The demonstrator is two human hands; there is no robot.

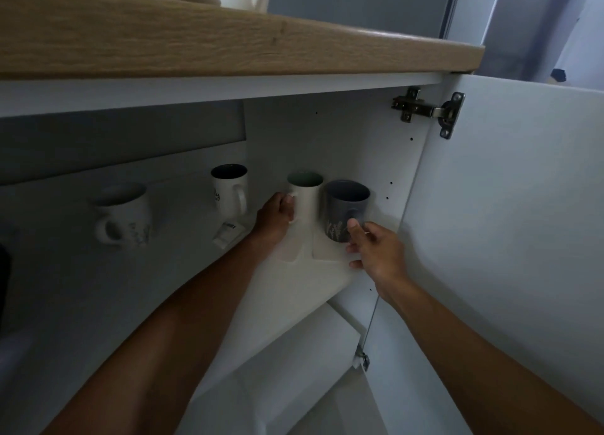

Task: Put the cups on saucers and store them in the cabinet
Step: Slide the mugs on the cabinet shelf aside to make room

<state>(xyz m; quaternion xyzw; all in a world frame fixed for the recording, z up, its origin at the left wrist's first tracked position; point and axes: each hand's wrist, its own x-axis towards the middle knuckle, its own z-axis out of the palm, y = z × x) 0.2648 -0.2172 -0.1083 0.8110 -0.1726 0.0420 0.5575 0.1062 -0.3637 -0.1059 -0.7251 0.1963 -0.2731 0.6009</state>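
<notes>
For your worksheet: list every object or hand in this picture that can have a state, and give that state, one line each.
Cabinet door: open.
Grey mug: upright, gripped by right hand.
White mug with green inside: upright, gripped by left hand.
White mug with dark inside: upright, untouched.
Leftmost white mug: upright, untouched.

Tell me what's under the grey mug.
The grey mug stands on a white square saucer or mat on the cabinet shelf. The right hand hides its handle side.

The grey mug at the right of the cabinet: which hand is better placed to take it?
Right. The right hand already has its fingers at the grey mug, while the left hand grips the white mug.
</notes>
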